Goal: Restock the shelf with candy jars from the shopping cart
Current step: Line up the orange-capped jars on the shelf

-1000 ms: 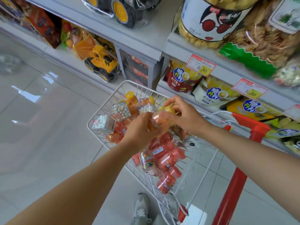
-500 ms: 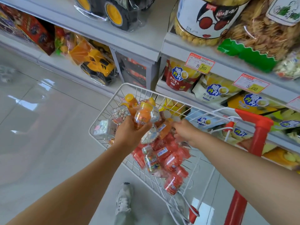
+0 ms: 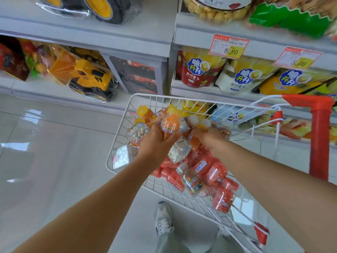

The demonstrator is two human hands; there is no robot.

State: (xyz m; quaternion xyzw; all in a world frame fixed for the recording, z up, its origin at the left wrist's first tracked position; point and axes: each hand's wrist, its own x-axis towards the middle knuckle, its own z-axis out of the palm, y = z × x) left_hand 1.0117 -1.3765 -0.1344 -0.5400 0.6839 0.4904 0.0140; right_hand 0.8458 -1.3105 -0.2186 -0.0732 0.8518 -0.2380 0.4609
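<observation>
Far left, grey store shelving (image 3: 82, 31) holds a bagged yellow toy truck (image 3: 91, 79). To its right, a white wire shopping cart (image 3: 119, 128) stands close against the shelving, heaped with small candy jars (image 3: 209, 170). Most are orange-red, and a few clear ones hold pale sweets.

The left hand (image 3: 155, 143) is above the cart's far left corner, fingers wrapped round one orange jar (image 3: 170, 126) held above the heap, probably ready to carry to the shelf. Just beside it, the right hand (image 3: 209, 137) dips palm down into the pile. Its fingers are buried among the jars, so whether they hold one cannot be told; it is likely after a second jar.

Beyond the cart, snack bags (image 3: 198, 70) sit under price tags (image 3: 228, 46). Far right is the cart's red handle (image 3: 319, 136).
</observation>
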